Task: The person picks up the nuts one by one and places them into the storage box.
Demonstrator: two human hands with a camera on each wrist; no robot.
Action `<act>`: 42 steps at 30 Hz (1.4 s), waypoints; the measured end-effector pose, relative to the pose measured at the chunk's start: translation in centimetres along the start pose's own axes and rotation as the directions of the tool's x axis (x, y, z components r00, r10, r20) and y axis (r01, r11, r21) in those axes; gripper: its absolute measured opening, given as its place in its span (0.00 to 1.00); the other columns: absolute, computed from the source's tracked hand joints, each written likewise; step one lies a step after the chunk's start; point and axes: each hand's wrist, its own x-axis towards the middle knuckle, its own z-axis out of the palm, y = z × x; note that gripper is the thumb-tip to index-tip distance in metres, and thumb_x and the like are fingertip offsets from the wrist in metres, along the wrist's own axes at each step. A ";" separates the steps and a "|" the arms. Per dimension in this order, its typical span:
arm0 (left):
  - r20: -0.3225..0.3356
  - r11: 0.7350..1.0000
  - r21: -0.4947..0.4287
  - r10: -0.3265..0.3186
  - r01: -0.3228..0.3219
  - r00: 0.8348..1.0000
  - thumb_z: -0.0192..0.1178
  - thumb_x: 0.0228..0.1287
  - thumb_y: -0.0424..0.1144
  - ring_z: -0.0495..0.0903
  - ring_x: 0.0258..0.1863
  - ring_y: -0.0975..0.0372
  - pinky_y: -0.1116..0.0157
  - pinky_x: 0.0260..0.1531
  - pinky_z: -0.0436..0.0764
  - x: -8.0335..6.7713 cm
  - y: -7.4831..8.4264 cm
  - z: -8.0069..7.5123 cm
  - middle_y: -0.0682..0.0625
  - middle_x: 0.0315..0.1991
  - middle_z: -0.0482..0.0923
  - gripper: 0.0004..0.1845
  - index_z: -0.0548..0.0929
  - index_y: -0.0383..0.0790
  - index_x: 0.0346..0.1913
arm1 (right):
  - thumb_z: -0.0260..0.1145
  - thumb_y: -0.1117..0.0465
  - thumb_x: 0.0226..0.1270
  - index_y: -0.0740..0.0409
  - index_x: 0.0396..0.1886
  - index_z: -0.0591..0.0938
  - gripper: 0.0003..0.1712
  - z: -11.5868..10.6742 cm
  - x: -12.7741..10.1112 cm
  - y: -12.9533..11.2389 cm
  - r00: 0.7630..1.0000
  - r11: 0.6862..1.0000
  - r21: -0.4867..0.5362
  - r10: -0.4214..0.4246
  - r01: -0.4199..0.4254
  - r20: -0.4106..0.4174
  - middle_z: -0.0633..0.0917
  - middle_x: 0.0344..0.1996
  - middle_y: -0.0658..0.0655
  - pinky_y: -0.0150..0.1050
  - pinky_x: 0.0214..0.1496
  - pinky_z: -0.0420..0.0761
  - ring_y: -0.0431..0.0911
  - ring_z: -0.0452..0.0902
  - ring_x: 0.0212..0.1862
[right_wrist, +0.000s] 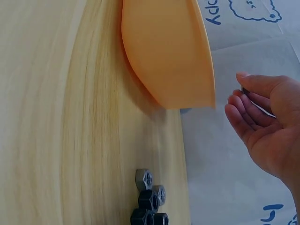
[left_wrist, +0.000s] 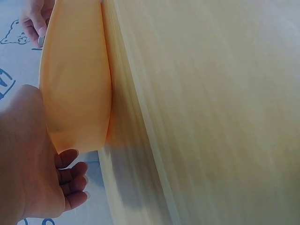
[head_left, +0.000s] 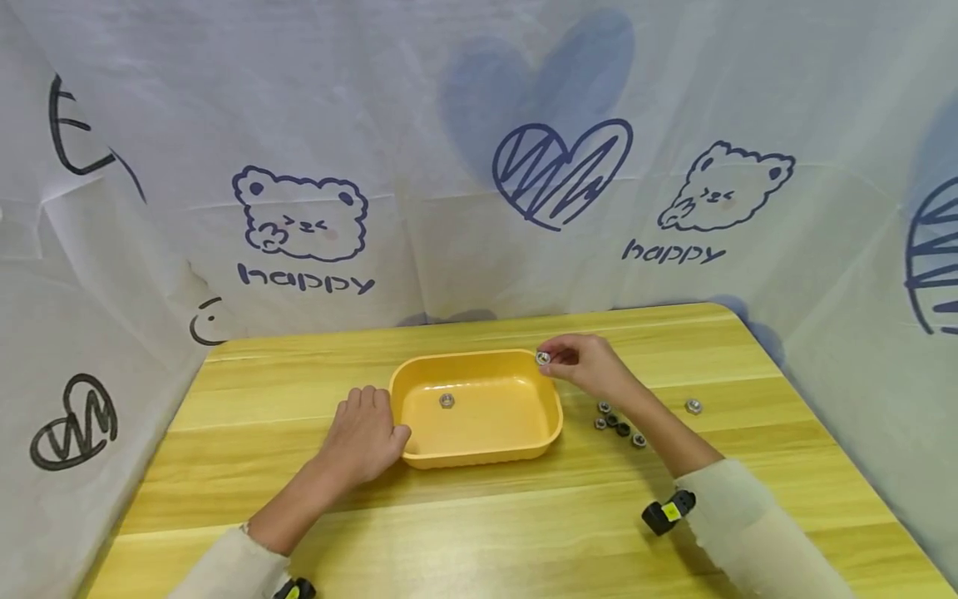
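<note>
A yellow plastic tray (head_left: 471, 457) sits on the table, with one silver hex nut (head_left: 446, 401) lying inside it. My left hand (head_left: 367, 438) holds the tray's left end, thumb at the rim and fingers along the outer wall. In the left wrist view those fingers (left_wrist: 75, 185) curl round the tray's end. Over the tray's far right corner, my right hand (head_left: 587, 366) pinches another silver hex nut (head_left: 543, 358) between thumb and fingertips. The right wrist view shows this hand (right_wrist: 267, 112) raised beside the tray, its nut mostly hidden by the fingers.
Right of the tray, several nuts lie in a loose group, some silver (head_left: 639, 440) and some black (head_left: 623, 429). A single silver nut (head_left: 693, 406) lies farther right, beyond the right forearm. White cloth with printed drawings (head_left: 419, 208) hangs behind and beside the wooden table (head_left: 479, 532).
</note>
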 end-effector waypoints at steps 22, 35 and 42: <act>-0.002 1.000 -0.016 0.011 -0.011 1.000 0.54 0.62 0.42 0.59 0.34 0.53 0.61 0.37 0.58 0.1 -0.2 -0.1 0.45 0.32 0.63 0.11 0.69 0.36 0.34 | 0.74 0.63 0.65 0.64 0.51 0.88 0.16 2.3 1.4 -1.3 0.994 0.997 0.012 -0.079 0.078 0.079 0.90 0.39 0.59 0.32 0.43 0.85 0.43 0.84 0.39; -0.005 1.000 -0.014 0.005 -0.005 1.000 0.53 0.62 0.42 0.59 0.34 0.52 0.60 0.37 0.58 -0.1 -0.1 -0.2 0.45 0.32 0.63 0.11 0.69 0.36 0.34 | 0.75 0.63 0.64 0.63 0.49 0.89 0.15 3.7 2.0 -1.5 0.993 0.997 -0.010 -0.070 0.071 0.094 0.91 0.38 0.57 0.32 0.42 0.84 0.42 0.84 0.39; 0.009 1.000 -0.013 -0.003 0.003 1.000 0.53 0.63 0.43 0.60 0.35 0.52 0.60 0.37 0.59 0.0 -0.1 0.1 0.45 0.33 0.64 0.12 0.70 0.36 0.35 | 0.75 0.63 0.64 0.62 0.49 0.89 0.15 4.5 2.3 -1.5 0.994 0.998 -0.018 -0.061 0.063 0.090 0.91 0.38 0.56 0.33 0.43 0.84 0.42 0.84 0.39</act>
